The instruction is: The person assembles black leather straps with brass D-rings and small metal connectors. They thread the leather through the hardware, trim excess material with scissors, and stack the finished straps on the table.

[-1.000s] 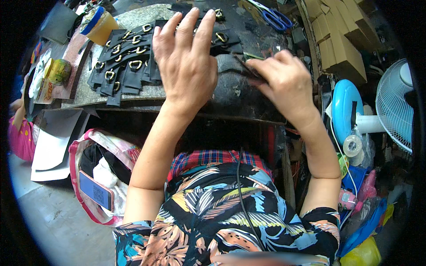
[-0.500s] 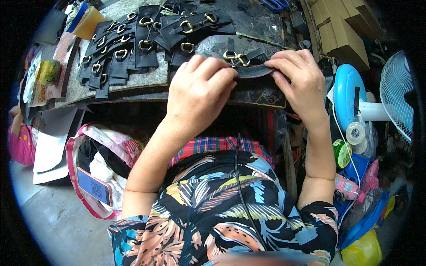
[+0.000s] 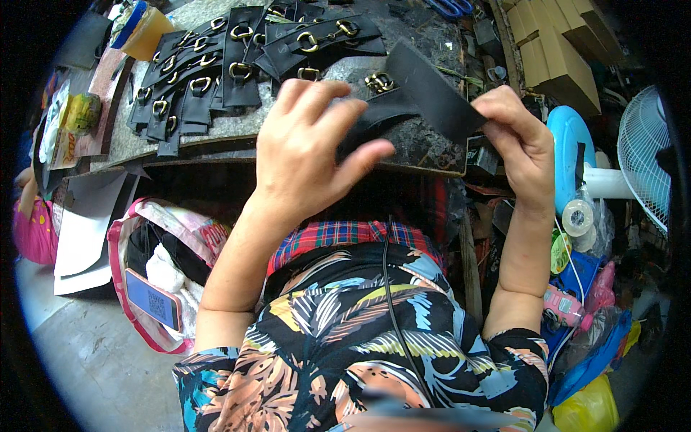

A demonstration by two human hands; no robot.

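Observation:
A black leather strap with a gold buckle [image 3: 414, 93] is lifted off the dark workbench [image 3: 417, 147], stretched between both hands. My left hand [image 3: 313, 155] pinches its left end between thumb and fingers. My right hand [image 3: 515, 140] grips the strap's right end, fingers folded around it. The gold buckle [image 3: 378, 81] sits near the strap's middle. Beyond the hands, several black straps with gold buckles [image 3: 216, 79] lie in rows on the bench top.
An orange container [image 3: 144, 32] and a green tin [image 3: 80, 111] stand at the bench's left. A pink bag holding a phone [image 3: 155, 299] sits on the floor at left. Cardboard boxes [image 3: 558, 54], a blue fan [image 3: 576, 155] and a white fan [image 3: 648, 158] crowd the right side.
The left hand came back from the row of straps to the near edge. Both hands then raised one buckled strap off the bench and pulled it out between them.

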